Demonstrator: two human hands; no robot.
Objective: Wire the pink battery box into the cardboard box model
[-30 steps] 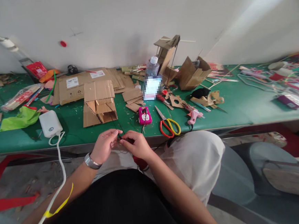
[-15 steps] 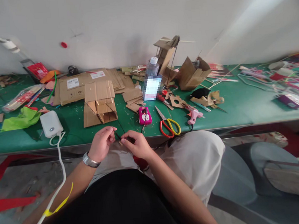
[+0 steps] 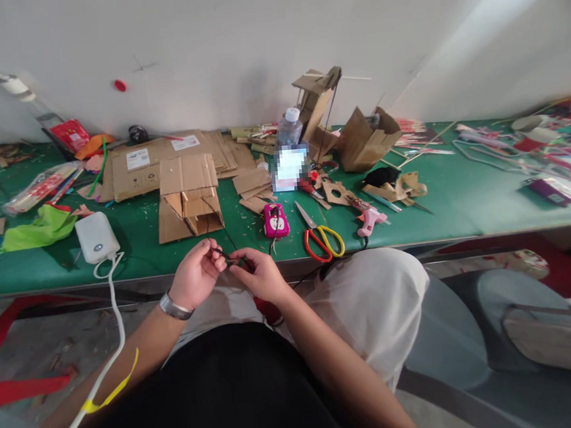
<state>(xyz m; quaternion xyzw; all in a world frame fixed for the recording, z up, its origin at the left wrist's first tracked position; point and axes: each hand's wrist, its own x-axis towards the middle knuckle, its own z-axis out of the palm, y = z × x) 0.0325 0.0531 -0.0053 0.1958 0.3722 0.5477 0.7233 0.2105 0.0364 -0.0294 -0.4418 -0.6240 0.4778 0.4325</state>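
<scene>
Just over the table's front edge, my left hand point(image 3: 197, 272) pinches a thin black cord point(image 3: 223, 253). My right hand point(image 3: 261, 275) is beside it, thumb and fingers closed on the same cord. Thin dark strands lead from near my fingers up towards a small cardboard structure point(image 3: 187, 175), open at the front and standing on the table; where they are fixed I cannot tell. To the right of it lies a pink box with a cartoon face point(image 3: 276, 221), a dark cable across it. Scissors with red and yellow handles point(image 3: 323, 237) lie right of that.
A pink glue gun point(image 3: 369, 219) lies beyond the scissors. A white power bank point(image 3: 97, 237) with a white cable is at left. Flat cardboard point(image 3: 139, 176), a plastic bottle point(image 3: 289, 129), a lit phone point(image 3: 289, 167) and cardboard models point(image 3: 371, 138) stand or lie farther back on the green table point(image 3: 443, 211).
My left hand has turned slightly and its fingers have shifted along the cord. More of the cord shows between my hands. The things on the table have stayed in place.
</scene>
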